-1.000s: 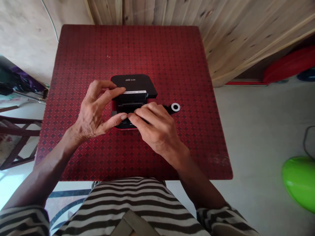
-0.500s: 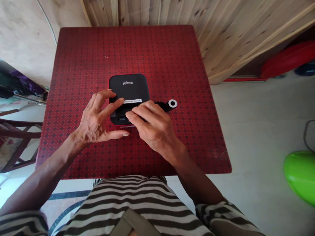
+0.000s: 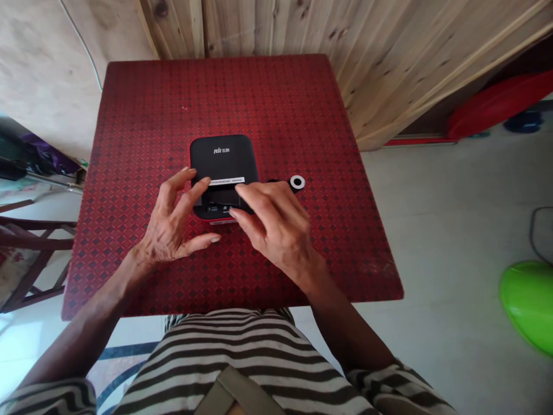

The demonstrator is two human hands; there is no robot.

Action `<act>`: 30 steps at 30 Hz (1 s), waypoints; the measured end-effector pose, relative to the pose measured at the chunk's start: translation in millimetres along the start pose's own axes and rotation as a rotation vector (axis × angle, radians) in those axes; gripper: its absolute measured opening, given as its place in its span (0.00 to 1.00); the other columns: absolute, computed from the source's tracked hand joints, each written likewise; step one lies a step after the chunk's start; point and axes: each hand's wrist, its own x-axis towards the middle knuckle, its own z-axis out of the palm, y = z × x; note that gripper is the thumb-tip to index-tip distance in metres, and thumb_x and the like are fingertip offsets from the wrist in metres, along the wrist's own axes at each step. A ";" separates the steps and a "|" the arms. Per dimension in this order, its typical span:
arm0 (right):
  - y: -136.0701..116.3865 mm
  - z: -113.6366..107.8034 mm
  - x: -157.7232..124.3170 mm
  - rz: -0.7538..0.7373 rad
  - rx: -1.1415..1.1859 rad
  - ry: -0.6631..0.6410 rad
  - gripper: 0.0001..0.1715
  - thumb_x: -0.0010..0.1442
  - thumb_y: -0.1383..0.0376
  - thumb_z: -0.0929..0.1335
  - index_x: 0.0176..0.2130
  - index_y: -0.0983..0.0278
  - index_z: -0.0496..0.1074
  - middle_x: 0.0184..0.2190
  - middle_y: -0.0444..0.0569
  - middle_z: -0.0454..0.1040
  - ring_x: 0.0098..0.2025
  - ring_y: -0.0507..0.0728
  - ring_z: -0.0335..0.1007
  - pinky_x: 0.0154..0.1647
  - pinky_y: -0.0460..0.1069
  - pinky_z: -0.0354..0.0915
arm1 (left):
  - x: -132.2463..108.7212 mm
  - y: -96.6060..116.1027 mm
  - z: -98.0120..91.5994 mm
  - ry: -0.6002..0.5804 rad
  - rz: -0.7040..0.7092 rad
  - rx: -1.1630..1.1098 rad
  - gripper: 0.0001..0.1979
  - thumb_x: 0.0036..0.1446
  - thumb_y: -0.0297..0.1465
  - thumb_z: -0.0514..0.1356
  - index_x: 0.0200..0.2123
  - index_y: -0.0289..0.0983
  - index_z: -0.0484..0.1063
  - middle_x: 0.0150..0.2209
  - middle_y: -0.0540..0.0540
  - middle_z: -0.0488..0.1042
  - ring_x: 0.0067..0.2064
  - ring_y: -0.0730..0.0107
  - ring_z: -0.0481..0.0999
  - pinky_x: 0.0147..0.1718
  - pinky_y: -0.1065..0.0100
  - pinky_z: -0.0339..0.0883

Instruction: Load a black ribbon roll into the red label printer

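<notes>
A black, flat printer-like device (image 3: pixel 222 161) with rounded corners, a red lower edge and a FEIE mark lies on the table. Near its front side is a recess with small ports (image 3: pixel 213 208) in it. Over the recess sits a thin black flap (image 3: pixel 222 196), whose right end is between the thumb and index finger of my right hand (image 3: pixel 276 222). My left hand (image 3: pixel 168 222) is spread, its fingertips resting on the device's left edge and top, its thumb apart over the tablecloth. A white ring with a black centre (image 3: pixel 297 183) lies just beyond my right knuckles; what it belongs to is partly hidden.
The square table (image 3: pixel 294 104) wears a red patterned cloth. Behind it stands a wooden plank wall (image 3: pixel 259 29). A dark wooden chair (image 3: pixel 38 242) is on the left. On the right floor are a bright green object (image 3: pixel 529 305) and a red one (image 3: pixel 496 112).
My right index finger and thumb have parted at the recess, and more of the flap and ports shows. My left hand stays on the device. The view has shifted slightly.
</notes>
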 end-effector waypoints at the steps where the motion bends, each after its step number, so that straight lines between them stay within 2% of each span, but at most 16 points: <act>1: 0.7 -0.9 -7.0 0.060 0.025 0.045 0.17 0.72 0.66 0.71 0.58 0.62 0.71 0.46 0.53 0.81 0.47 0.59 0.77 0.52 0.56 0.76 | -3.9 3.0 -0.2 0.040 -0.027 0.008 0.46 0.62 0.57 0.65 0.74 0.41 0.58 0.68 0.32 0.64 0.69 0.42 0.69 0.66 0.43 0.70; 5: 3.3 7.7 -40.4 0.349 0.120 0.136 0.16 0.73 0.62 0.69 0.59 0.59 0.69 0.45 0.51 0.78 0.42 0.57 0.77 0.42 0.55 0.77 | -17.6 9.8 6.1 0.167 -0.048 0.074 0.35 0.63 0.47 0.70 0.67 0.42 0.67 0.61 0.37 0.72 0.61 0.53 0.76 0.61 0.53 0.76; 8: 4.8 25.3 -58.7 0.458 0.179 0.062 0.28 0.74 0.54 0.67 0.67 0.60 0.62 0.53 0.58 0.75 0.48 0.61 0.78 0.44 0.58 0.79 | -22.2 9.6 16.0 0.197 -0.053 0.098 0.32 0.63 0.44 0.70 0.66 0.42 0.68 0.61 0.38 0.72 0.59 0.55 0.77 0.60 0.54 0.76; 11: 7.0 41.7 -66.3 0.448 0.210 -0.039 0.35 0.75 0.49 0.65 0.72 0.60 0.56 0.61 0.63 0.72 0.62 0.68 0.74 0.56 0.66 0.78 | -23.2 8.4 24.0 0.204 -0.089 0.091 0.34 0.63 0.44 0.70 0.67 0.42 0.65 0.63 0.37 0.71 0.62 0.53 0.76 0.61 0.52 0.76; 13: 7.9 47.7 -68.0 0.437 0.202 -0.057 0.35 0.75 0.50 0.65 0.72 0.59 0.56 0.62 0.64 0.71 0.65 0.69 0.72 0.60 0.68 0.76 | -23.8 7.8 27.0 0.194 -0.097 0.087 0.36 0.63 0.44 0.70 0.69 0.43 0.63 0.64 0.37 0.71 0.63 0.51 0.75 0.61 0.51 0.76; 19: 3.4 46.5 -70.3 0.425 0.126 -0.040 0.31 0.75 0.54 0.67 0.70 0.61 0.58 0.59 0.64 0.75 0.60 0.68 0.76 0.56 0.66 0.79 | -25.9 4.7 27.9 0.212 -0.085 0.108 0.35 0.63 0.42 0.71 0.68 0.44 0.63 0.62 0.38 0.73 0.62 0.51 0.78 0.60 0.51 0.77; 24: -1.9 43.4 -69.9 0.412 0.135 -0.052 0.30 0.75 0.56 0.68 0.69 0.60 0.60 0.59 0.63 0.76 0.59 0.67 0.77 0.53 0.64 0.80 | -25.0 4.6 24.4 0.234 -0.082 0.061 0.36 0.61 0.39 0.73 0.68 0.41 0.65 0.60 0.38 0.75 0.62 0.53 0.78 0.60 0.54 0.77; 30: 3.5 46.5 -70.7 0.418 0.180 -0.012 0.28 0.74 0.56 0.69 0.67 0.61 0.63 0.58 0.62 0.76 0.58 0.66 0.77 0.53 0.63 0.80 | -24.5 8.4 23.5 0.243 -0.093 0.038 0.35 0.61 0.38 0.73 0.67 0.42 0.66 0.61 0.39 0.76 0.62 0.55 0.79 0.59 0.56 0.78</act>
